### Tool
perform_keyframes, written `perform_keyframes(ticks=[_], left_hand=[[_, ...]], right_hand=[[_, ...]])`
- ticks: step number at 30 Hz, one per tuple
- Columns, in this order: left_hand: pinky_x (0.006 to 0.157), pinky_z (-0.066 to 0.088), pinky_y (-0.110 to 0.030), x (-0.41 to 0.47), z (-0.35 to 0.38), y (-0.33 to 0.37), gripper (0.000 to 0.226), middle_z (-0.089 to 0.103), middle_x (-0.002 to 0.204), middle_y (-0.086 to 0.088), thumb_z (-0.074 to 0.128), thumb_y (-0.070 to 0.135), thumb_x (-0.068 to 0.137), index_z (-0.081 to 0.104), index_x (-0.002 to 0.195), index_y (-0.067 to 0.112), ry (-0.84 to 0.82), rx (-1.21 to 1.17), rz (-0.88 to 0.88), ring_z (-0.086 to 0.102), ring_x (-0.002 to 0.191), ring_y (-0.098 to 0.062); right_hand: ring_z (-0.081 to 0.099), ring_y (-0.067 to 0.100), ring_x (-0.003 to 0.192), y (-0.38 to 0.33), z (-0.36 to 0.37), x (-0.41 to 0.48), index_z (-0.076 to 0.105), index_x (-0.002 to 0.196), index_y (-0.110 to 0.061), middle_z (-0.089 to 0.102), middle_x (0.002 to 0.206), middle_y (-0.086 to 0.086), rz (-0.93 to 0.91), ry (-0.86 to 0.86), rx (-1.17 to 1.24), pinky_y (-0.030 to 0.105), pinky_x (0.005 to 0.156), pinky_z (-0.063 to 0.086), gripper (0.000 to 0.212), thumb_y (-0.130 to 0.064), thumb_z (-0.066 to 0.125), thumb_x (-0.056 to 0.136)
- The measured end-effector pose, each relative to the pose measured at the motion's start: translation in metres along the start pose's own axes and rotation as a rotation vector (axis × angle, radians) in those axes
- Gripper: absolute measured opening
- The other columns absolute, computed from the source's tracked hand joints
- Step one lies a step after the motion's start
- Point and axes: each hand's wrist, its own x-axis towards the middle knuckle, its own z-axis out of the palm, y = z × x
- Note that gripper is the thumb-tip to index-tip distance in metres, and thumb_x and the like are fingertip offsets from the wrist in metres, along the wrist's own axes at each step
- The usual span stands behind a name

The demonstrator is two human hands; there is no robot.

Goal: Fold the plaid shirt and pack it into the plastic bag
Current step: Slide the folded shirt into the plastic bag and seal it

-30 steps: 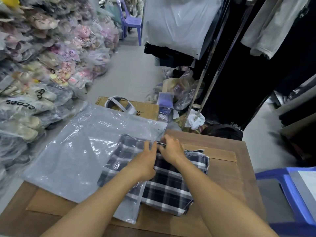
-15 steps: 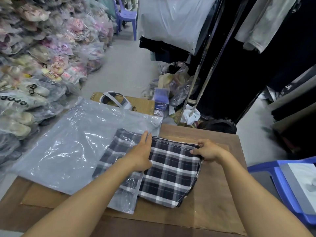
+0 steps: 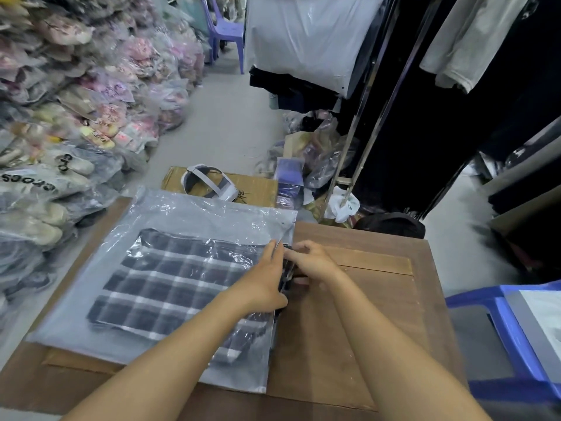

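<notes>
The folded plaid shirt (image 3: 170,284), dark with white checks, lies almost wholly inside the clear plastic bag (image 3: 188,217) on the wooden table (image 3: 373,299). Only a thin dark edge of the shirt shows at the bag's open right side. My left hand (image 3: 267,281) lies on the bag at that opening and holds its top layer. My right hand (image 3: 309,262) is at the mouth, fingers curled against the shirt's right edge. The two hands almost touch.
Bagged sandals are piled along the left (image 3: 60,132). A cardboard box (image 3: 258,186) with a white headset (image 3: 209,183) sits beyond the table. A clothes rack (image 3: 364,123) with dark garments stands at the right, a blue plastic stool (image 3: 510,329) at the table's right side.
The shirt has slid left into the bag; earlier its right half lay outside. My right hand moved left from the shirt's right edge to the bag's mouth.
</notes>
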Motion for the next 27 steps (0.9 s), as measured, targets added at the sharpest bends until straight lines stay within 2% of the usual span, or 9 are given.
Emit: perform_keyframes(ticks=[2,6,9,12,16,19,23,25,27], left_hand=[[0.073,0.042,-0.021,0.0,-0.003,-0.003,0.111,-0.03,0.161,0.011,0.067,0.012,0.083,-0.018,0.155,0.02,0.005,-0.011,-0.004,0.039,0.14,-0.026],[0.065,0.039,-0.014,0.0,-0.003,-0.005,0.113,-0.03,0.16,0.014,0.068,0.012,0.082,-0.018,0.155,0.022,0.003,-0.031,0.004,0.04,0.14,-0.023],[0.088,0.047,-0.025,-0.002,-0.002,-0.004,0.113,-0.029,0.161,0.013,0.068,0.012,0.079,-0.015,0.156,0.022,0.007,-0.017,0.045,0.025,0.148,-0.02],[0.098,0.05,-0.034,-0.006,-0.004,0.001,0.112,-0.026,0.162,0.013,0.066,0.011,0.079,-0.014,0.156,0.022,-0.015,-0.039,0.076,0.029,0.145,-0.017],[0.102,0.044,-0.027,-0.007,-0.006,-0.001,0.111,-0.026,0.162,0.012,0.065,0.012,0.079,-0.014,0.156,0.02,-0.004,-0.034,0.076,0.018,0.15,-0.017],[0.103,0.036,-0.023,-0.006,-0.008,-0.004,0.111,-0.027,0.162,0.011,0.066,0.014,0.08,-0.015,0.156,0.02,-0.008,-0.047,0.076,0.011,0.152,-0.017],[0.1,0.038,-0.028,-0.002,-0.006,-0.001,0.106,-0.027,0.162,0.008,0.066,0.021,0.084,-0.011,0.156,0.022,-0.044,0.021,0.08,0.029,0.147,-0.023],[0.106,0.039,-0.032,0.0,-0.008,0.001,0.097,-0.017,0.164,0.005,0.064,0.021,0.084,0.0,0.157,0.024,-0.041,0.03,0.084,0.029,0.147,-0.024],[0.1,0.045,-0.036,0.004,-0.01,0.003,0.077,0.009,0.16,-0.001,0.061,0.02,0.085,0.02,0.151,0.023,-0.004,0.027,0.102,0.048,0.128,-0.028]], right_hand=[[0.066,0.018,0.09,-0.002,-0.01,-0.005,0.059,0.109,-0.018,0.065,0.1,-0.001,0.066,-0.062,0.007,0.029,0.062,0.059,0.029,-0.03,0.074,0.087],[0.07,0.018,0.063,0.009,-0.015,-0.003,0.06,0.091,-0.011,0.071,0.084,0.01,0.094,-0.11,0.096,0.026,0.056,0.06,0.011,-0.002,0.066,0.093],[0.067,0.01,0.053,0.012,0.004,0.001,0.06,0.083,-0.007,0.069,0.073,0.01,0.048,-0.074,0.201,0.021,0.052,0.057,0.017,0.007,0.061,0.093],[0.059,0.006,0.04,0.006,0.031,-0.001,0.057,0.073,-0.007,0.062,0.048,-0.002,-0.005,-0.073,0.295,0.019,0.041,0.048,0.03,0.012,0.05,0.096],[0.063,0.018,0.063,0.005,0.048,-0.005,0.064,0.089,-0.008,0.067,0.078,0.01,0.002,-0.133,0.445,0.026,0.056,0.053,0.024,0.008,0.047,0.097],[0.069,0.016,0.056,0.008,0.032,0.003,0.066,0.093,-0.007,0.072,0.072,0.007,0.031,-0.065,0.445,0.025,0.053,0.057,0.01,-0.001,0.058,0.096],[0.068,0.016,0.063,0.003,0.001,0.016,0.063,0.089,-0.017,0.069,0.086,0.003,-0.018,0.274,0.395,0.027,0.062,0.058,0.012,-0.026,0.062,0.098],[0.067,0.018,0.076,-0.002,-0.005,0.023,0.064,0.089,-0.021,0.069,0.092,0.001,-0.045,0.266,0.333,0.033,0.075,0.059,0.017,-0.035,0.06,0.098],[0.065,0.02,0.095,-0.006,-0.004,0.03,0.069,0.098,-0.021,0.071,0.105,0.0,-0.073,0.221,0.198,0.039,0.09,0.055,0.022,-0.042,0.06,0.096]])
